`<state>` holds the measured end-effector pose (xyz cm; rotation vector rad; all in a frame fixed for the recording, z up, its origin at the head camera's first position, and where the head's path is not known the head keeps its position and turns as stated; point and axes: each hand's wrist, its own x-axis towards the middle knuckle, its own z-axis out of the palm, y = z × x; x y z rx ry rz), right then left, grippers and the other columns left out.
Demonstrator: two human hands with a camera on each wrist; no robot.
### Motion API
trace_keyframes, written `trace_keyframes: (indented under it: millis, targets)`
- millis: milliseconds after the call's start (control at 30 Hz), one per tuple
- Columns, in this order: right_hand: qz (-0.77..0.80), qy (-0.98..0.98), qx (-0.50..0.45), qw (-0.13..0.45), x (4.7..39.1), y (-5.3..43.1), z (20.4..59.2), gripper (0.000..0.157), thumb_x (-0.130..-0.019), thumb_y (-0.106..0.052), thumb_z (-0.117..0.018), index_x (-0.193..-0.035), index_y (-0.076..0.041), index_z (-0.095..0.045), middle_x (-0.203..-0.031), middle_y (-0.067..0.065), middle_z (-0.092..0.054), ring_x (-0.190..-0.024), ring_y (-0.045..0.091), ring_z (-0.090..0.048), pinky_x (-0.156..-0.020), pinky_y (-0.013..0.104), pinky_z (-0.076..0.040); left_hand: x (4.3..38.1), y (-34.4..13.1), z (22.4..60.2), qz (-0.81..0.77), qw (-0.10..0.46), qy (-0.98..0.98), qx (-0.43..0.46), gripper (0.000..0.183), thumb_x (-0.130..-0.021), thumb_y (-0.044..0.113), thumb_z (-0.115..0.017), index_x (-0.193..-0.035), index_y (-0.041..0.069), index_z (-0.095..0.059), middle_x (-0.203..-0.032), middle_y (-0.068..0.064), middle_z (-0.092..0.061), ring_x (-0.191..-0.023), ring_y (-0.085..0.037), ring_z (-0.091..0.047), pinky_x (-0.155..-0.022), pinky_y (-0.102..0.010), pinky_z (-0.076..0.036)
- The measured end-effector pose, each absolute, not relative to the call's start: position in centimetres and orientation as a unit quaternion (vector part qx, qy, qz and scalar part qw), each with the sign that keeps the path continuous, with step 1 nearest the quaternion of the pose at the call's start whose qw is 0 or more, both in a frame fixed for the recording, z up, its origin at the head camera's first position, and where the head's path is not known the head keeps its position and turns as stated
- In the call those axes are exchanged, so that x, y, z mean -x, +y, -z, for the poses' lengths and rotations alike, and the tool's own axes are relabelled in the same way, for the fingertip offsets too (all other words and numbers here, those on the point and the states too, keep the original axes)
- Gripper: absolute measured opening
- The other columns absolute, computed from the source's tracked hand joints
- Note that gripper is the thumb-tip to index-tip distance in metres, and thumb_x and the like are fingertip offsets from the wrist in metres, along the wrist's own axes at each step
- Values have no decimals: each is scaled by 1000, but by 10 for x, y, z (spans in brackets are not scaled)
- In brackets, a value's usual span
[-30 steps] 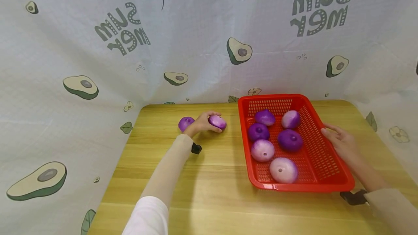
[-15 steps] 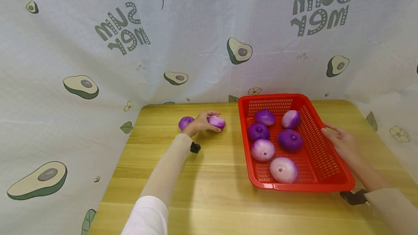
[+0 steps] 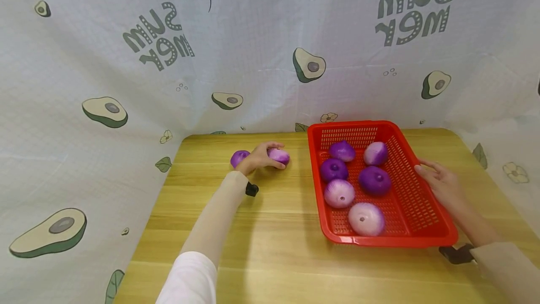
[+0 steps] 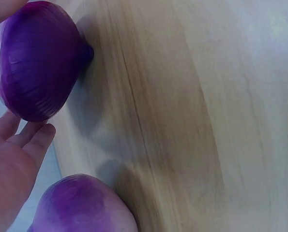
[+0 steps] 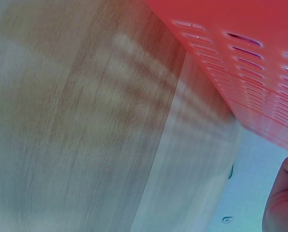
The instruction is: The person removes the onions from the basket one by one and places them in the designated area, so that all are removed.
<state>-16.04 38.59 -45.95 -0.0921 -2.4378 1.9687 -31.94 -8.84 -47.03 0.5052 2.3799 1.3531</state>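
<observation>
Onion (image 3: pixel 280 155) has shifted slightly leftward near table's (image 3: pixel 274 262) far edge: left hand (image 3: pixel 260 158) holds it (keep pressure even), right hand (image 3: pixel 444 186) grips basket (image 3: pixel 415 196) rim.

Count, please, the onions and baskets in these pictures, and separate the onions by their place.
Onions inside the red basket: 6
Held onion, in the left hand: 1
Loose onion on the table: 1
Baskets: 1
Total: 9 things, of which 8 are onions
</observation>
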Motion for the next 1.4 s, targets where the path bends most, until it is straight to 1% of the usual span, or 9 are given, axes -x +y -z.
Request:
trace_keyframes:
  millis: [100, 300, 467, 633, 900, 1033, 1167, 1300, 1400]
  targets:
    - [-632, -774, 29, 2, 161, 386, 460, 26, -104, -20, -55, -124, -37, -55, -91, -19, -71, -71, 9, -71, -56, 30, -59, 320, -90, 469, -473, 178, 844, -180, 76, -75, 11, -89, -142, 5, -53, -144, -11, -52, -129, -28, -48, -108, -37, -40]
    - [-614, -788, 33, 1, 160, 387, 459, 31, -104, -23, -55, -134, -31, -53, -91, -22, -70, -72, 9, -71, -57, 31, -59, 320, -92, 458, -464, 174, 845, -201, 73, -80, 13, -85, -143, 4, -51, -148, -11, -48, -142, -38, -33, -115, -46, -31]
    - [-620, -784, 34, 2, 160, 386, 459, 29, -104, -22, -55, -132, -33, -54, -90, -20, -71, -71, 9, -71, -56, 30, -59, 321, -93, 446, -472, 169, 834, -232, 69, -82, 12, -83, -143, 6, -51, -149, -12, -47, -142, -39, -32, -117, -50, -27]
    - [-641, -767, 36, 1, 160, 385, 459, 26, -104, -20, -55, -124, -36, -55, -89, -17, -72, -70, 9, -71, -56, 29, -58, 323, -89, 434, -484, 161, 816, -273, 66, -83, 9, -81, -142, 8, -51, -149, -14, -47, -143, -34, -33, -118, -44, -24]
    - [-636, -771, 38, 3, 160, 383, 459, 28, -105, -17, -54, -121, -40, -54, -89, -20, -71, -69, 7, -70, -56, 27, -58, 307, -65, 403, -475, 162, 800, -328, 70, -82, 15, -84, -144, 13, -51, -149, -2, -48, -142, -19, -36, -117, -30, -26]
    - [-622, -782, 42, 5, 159, 382, 459, 27, -105, -19, -54, -123, -38, -54, -88, -22, -70, -69, 7, -70, -55, 27, -58, 300, -49, 389, -476, 168, 781, -367, 70, -82, 14, -84, -144, 10, -51, -148, -2, -49, -142, -17, -37, -116, -28, -27]
    - [-607, -793, 42, 8, 160, 382, 460, 28, -104, -22, -55, -129, -35, -54, -89, -23, -69, -69, 7, -70, -56, 28, -58, 296, -34, 379, -468, 178, 770, -395, 69, -82, 18, -85, -143, 13, -52, -146, 1, -50, -139, -17, -40, -115, -28, -29]
    - [-607, -794, 33, 16, 161, 385, 461, 28, -104, -20, -55, -125, -39, -55, -89, -24, -69, -69, 5, -70, -56, 26, -57, 294, -20, 371, -459, 190, 764, -411, 70, -80, 23, -86, -142, 16, -53, -146, 4, -51, -134, -10, -44, -114, -31, -33]
    - [-601, -798, 32, 19, 161, 383, 460, 29, -104, -20, -55, -126, -39, -55, -90, -25, -68, -70, 4, -69, -56, 25, -57, 293, -10, 367, -462, 202, 754, -421, 71, -79, 22, -86, -142, 15, -53, -145, 2, -51, -132, -9, -44, -113, -31, -34]
